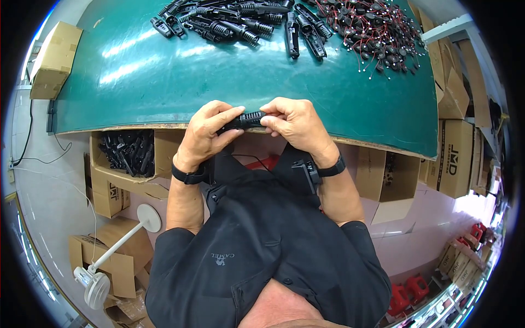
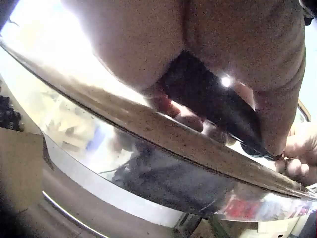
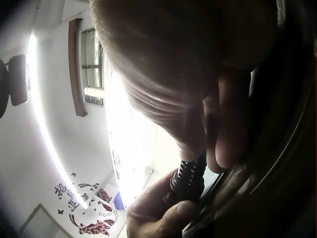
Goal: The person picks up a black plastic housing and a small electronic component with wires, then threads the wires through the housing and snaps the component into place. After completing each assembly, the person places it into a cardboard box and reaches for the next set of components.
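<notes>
Head view | left hand (image 1: 210,131) and right hand (image 1: 295,123) jointly grip ribbed part (image 1: 247,118) (black) at desk (image 1: 164,82) near edge | advice: probably best kept level, pressed squarely, braced against that edge.

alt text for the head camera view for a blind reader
A person's left hand and right hand grip a short black ribbed plastic part at the near edge of a green table mat. Farther back lie a heap of similar black parts and small black discs with red wires.

R hand (image 3: 198,84) fingers (image 3: 225,134) pinch blk ribbed part (image 3: 189,178), L hand (image 3: 158,218) grips below
</notes>
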Demonstrator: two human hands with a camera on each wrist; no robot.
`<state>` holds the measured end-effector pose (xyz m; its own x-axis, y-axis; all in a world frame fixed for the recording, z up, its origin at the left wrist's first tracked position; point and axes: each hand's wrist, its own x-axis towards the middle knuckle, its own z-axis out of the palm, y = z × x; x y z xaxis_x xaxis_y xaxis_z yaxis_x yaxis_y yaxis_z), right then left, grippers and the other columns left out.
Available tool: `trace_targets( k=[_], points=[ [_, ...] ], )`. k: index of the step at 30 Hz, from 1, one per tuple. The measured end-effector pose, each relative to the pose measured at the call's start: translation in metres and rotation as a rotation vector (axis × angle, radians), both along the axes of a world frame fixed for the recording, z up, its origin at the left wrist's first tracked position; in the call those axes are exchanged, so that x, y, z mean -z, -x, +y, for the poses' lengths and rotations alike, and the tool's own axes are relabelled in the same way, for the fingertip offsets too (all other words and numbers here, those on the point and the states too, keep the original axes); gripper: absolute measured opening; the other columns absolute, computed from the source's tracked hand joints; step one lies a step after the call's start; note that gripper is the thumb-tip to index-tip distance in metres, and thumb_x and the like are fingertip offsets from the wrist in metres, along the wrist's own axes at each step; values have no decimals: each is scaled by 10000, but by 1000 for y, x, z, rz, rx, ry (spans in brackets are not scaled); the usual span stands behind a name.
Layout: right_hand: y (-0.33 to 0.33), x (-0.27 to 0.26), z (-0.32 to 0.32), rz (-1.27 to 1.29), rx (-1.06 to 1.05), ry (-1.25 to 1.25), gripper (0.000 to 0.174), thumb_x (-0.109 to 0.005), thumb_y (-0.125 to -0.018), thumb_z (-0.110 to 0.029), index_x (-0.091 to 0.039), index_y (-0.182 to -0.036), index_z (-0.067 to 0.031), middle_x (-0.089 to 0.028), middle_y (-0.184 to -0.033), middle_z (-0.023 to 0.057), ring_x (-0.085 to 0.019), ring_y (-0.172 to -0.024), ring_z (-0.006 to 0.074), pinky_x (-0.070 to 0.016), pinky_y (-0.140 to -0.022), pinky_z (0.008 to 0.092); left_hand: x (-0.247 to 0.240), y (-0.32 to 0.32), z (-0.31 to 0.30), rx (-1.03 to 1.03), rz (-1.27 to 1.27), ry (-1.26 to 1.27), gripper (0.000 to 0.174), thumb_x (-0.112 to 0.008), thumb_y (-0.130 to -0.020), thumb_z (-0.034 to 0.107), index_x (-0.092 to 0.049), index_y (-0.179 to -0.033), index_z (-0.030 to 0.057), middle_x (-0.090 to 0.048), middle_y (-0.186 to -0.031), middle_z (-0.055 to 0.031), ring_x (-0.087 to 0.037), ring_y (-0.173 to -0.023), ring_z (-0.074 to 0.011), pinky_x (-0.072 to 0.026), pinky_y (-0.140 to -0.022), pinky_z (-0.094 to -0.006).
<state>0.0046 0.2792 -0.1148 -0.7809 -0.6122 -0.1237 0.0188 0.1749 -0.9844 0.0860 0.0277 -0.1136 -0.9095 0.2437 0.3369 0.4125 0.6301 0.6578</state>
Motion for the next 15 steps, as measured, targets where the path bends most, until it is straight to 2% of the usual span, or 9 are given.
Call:
trace_targets(
  k=[4, 6, 10, 12, 13, 15],
  points=[
    [-2, 8, -5, 8, 50, 55, 182, -774, -938, -47, -771, -1104, 28, -779, -809, 95, -739, -700, 109, -597, -641, 270, -11, 5, -2, 19, -28, 43, 560, -889, -762, 56, -747, -1304, 63, -709, -1046, -128, -694, -918, -315, -566, -790, -392],
    [-4, 10, -5, 70, 54, 55, 206, -779, -943, -42, -766, -1133, 36, -780, -831, 89, -733, -703, 99, -595, -640, 259, -23, 9, -5, 30, -36, 68, 555, -885, -769, 57, -745, -1306, 63, -709, -1049, -127, -695, -918, -321, -567, -791, -393],
    [-10, 15, -5, 229, 93, 79, 262, -791, -951, -31, -754, -1196, 53, -781, -882, 81, -721, -707, 82, -590, -640, 242, -71, 28, -25, 87, -75, 276, 500, -877, -763, 19, -767, -1249, 65, -694, -1025, -119, -685, -888, -311, -550, -757, -398],
    [-10, 16, -5, 294, 164, 118, 280, -797, -944, -30, -746, -1206, 56, -779, -893, 90, -718, -703, 87, -586, -641, 249, -98, 44, -36, 66, -87, 543, 390, -858, -768, 32, -769, -1147, 60, -686, -987, -110, -689, -885, -331, -553, -744, -431],
    [-10, 16, -5, 291, 169, 133, 280, -797, -944, -30, -746, -1206, 56, -779, -893, 90, -718, -703, 87, -586, -641, 249, -105, 51, -39, 58, -95, 676, 335, -849, -770, 39, -770, -1096, 57, -682, -968, -106, -692, -883, -341, -554, -738, -448],
    [-12, 16, -4, 318, 156, 126, 291, -803, -937, -27, -744, -1212, 51, -776, -914, 97, -721, -709, 97, -585, -647, 255, -105, 67, -34, 111, -96, 760, 280, -832, -772, 39, -759, -1042, 54, -679, -954, -108, -693, -879, -351, -554, -734, -460]
  ],
)
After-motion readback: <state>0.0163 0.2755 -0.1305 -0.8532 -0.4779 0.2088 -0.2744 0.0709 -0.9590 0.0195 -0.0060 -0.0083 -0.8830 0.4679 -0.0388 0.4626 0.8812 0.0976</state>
